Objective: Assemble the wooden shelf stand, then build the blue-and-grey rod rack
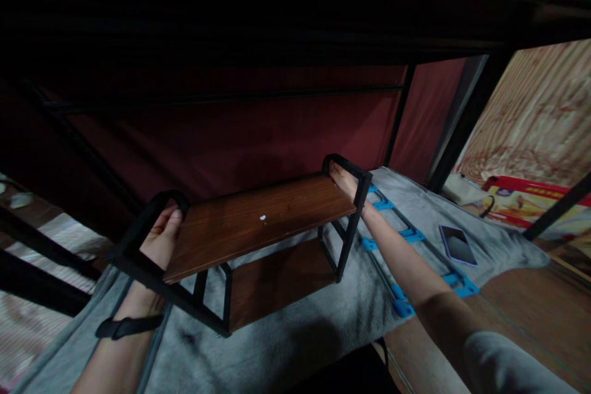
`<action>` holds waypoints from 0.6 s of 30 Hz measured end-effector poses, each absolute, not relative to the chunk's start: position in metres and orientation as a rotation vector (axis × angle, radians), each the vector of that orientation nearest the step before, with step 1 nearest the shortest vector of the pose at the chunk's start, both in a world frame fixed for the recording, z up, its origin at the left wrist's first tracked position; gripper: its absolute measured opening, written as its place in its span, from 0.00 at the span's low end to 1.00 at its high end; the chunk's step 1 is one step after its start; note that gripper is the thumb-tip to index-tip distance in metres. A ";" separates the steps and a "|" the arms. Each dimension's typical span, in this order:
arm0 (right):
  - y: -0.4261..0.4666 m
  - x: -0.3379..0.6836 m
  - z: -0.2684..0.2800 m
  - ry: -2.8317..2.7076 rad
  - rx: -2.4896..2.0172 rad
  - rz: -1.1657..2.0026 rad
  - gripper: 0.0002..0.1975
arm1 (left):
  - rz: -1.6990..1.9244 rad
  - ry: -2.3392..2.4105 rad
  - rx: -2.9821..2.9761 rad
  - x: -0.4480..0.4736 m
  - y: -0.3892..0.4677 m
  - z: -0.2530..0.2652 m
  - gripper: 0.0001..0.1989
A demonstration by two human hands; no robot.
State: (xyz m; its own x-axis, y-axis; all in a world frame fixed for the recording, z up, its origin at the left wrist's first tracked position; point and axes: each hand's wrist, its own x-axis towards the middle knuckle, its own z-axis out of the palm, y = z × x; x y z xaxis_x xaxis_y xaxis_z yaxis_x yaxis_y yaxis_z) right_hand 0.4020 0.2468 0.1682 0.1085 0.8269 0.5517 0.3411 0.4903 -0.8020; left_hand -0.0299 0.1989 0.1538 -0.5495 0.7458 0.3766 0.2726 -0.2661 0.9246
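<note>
A small two-tier shelf rack (270, 212) with brown wood boards and a black metal frame stands in front of me, slightly tilted in view. My left hand (166, 221) reaches through the left end frame, its fingers curled at the far left corner by the upper board. On the other side, my right hand (344, 180) passes through the right end frame and grips the far right corner; its fingertips are partly hidden by the black frame. The lower board (284, 280) shows beneath the upper one. A small white spot (263, 217) marks the upper board.
Grey cloth (258, 357) lies under the rack. To the right are a blue-and-black ladder-like frame (410, 235) and a phone (457, 245). Dark metal posts (475, 117) and a dark overhead surface enclose the space, with a red panel (258, 135) behind. A red-and-yellow box (526, 203) sits farther right.
</note>
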 end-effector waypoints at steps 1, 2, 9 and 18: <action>0.246 0.402 0.168 -1.481 -1.076 0.477 0.23 | 1.881 1.633 1.235 -0.030 0.199 0.153 0.14; 0.246 0.402 0.168 -1.484 -1.077 0.466 0.24 | 1.885 1.629 1.231 -0.031 0.199 0.153 0.14; 0.245 0.405 0.163 -1.500 -1.069 0.421 0.20 | 1.872 1.608 1.250 -0.031 0.196 0.154 0.13; 0.258 0.414 0.154 -1.583 -1.067 0.329 0.20 | 1.864 1.609 1.273 -0.020 0.193 0.159 0.12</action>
State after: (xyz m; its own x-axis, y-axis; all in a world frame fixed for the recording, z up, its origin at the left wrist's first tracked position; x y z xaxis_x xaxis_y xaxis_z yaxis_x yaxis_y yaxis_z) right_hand 0.4143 0.2580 0.1536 0.0536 0.7699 0.6359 0.4533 0.5487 -0.7025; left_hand -0.0204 0.1927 0.1587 -0.5247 0.7582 0.3870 0.2722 -0.2813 0.9202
